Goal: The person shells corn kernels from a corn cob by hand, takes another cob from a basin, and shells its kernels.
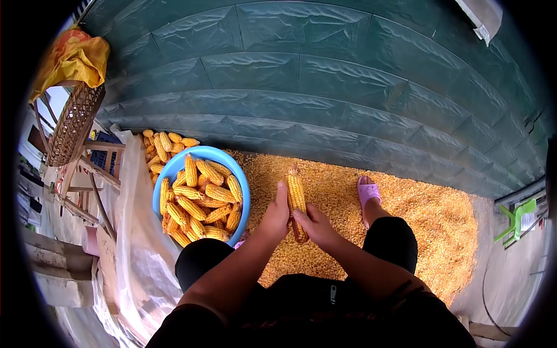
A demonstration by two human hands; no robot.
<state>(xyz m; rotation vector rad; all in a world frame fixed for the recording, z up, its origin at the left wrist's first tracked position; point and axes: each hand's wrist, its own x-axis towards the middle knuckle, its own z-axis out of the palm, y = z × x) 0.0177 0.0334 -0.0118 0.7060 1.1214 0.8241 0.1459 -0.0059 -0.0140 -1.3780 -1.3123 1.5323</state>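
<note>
Two hands, curled closed, hold a corn cob above kernels spread across the floor beside a green wall.

There are two hands, one held cob, one basin.

The tub was smooth blue plastic with a slight gloss. The wall had a rough, stone-like face with a dull sheen. The sheet looked like thin, creased, glossy plastic. The basket was coarsely woven, seemingly of split cane, though the blurred edge made that uncertain. The sandal was matt and smooth.
</note>
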